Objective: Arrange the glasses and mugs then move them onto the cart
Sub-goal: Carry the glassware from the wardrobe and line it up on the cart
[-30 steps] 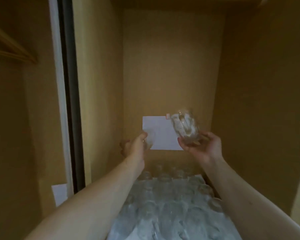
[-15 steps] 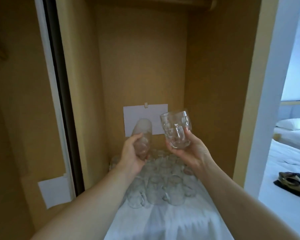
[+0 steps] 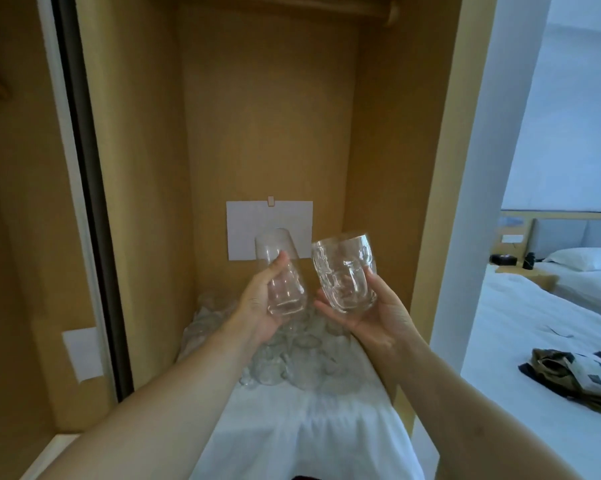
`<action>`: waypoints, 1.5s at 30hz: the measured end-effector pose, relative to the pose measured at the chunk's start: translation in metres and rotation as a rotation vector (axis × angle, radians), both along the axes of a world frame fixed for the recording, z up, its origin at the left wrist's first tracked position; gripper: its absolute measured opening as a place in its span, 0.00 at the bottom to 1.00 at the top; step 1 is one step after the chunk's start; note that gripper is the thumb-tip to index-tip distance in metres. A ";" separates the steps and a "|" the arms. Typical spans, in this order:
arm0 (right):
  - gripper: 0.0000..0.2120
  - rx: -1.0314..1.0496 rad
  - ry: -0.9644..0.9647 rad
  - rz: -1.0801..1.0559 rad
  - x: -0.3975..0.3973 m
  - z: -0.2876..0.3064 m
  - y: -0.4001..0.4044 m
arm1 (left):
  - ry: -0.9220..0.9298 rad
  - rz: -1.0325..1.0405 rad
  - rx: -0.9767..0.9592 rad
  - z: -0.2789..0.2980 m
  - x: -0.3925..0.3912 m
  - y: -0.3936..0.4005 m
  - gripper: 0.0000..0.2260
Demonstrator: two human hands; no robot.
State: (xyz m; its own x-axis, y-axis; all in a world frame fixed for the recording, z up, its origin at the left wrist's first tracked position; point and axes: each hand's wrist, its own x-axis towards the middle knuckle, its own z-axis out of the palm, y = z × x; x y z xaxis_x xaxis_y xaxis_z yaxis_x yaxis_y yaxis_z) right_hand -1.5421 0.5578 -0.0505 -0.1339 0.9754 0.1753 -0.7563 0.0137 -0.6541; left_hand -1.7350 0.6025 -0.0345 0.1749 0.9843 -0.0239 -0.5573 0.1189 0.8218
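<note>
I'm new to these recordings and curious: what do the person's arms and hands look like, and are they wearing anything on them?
Both forearms are bare as far as the view shows, with no sleeves. The left hand and right hand wear no gloves, and no rings, watch or bracelets are visible.

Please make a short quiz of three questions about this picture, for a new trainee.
1. True or false: each hand holds one piece of glassware.
2. Which hand holds the dimpled mug? A) left hand B) right hand
3. Fill in: the other glasses stand on a white ____.

Key: 1 true; the left hand grips a smooth glass and the right hand the mug. 2 B. 3 cloth.
</note>
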 end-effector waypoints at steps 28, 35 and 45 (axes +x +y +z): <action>0.56 -0.087 0.003 -0.501 0.417 -0.077 -0.266 | 0.392 -0.602 0.232 -0.051 0.468 -0.162 0.21; 0.45 -0.120 0.043 -0.730 0.517 -0.097 -0.337 | 0.361 -0.946 0.209 -0.079 0.627 -0.186 0.29; 0.38 -0.303 -0.069 -1.163 0.640 -0.093 -0.391 | 0.374 -1.346 0.185 -0.094 0.835 -0.218 0.32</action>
State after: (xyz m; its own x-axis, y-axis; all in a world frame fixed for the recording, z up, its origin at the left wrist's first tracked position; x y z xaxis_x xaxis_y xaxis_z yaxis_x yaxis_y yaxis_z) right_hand -0.9023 0.1664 -0.1437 0.8532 0.5186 -0.0550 -0.3566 0.5032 -0.7871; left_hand -0.8998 0.3843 -0.1289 0.9837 0.0648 -0.1678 0.1463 0.2540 0.9561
